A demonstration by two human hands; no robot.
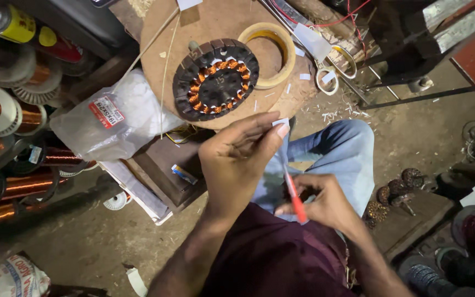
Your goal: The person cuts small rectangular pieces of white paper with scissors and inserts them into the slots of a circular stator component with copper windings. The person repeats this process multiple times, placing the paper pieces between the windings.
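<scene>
My left hand (240,159) is raised in front of me and pinches a small white slip of paper (280,122) between thumb and forefinger. Lower and to the right, my right hand (325,201) grips a thin red-handled tool (295,199) that points up toward the paper. Beyond my hands, a dark round motor stator (215,80) with copper windings lies flat on a round wooden board (204,27). A roll of yellowish tape (268,55) lies beside the stator on the board.
Spools of copper wire (6,115) are stacked on the left. A white plastic bag (116,118) lies beside the board. Scissors (333,69) lie at the right of the board. Small wound stators (397,190) sit on the floor by my knee. A metal frame (413,60) stands at the upper right.
</scene>
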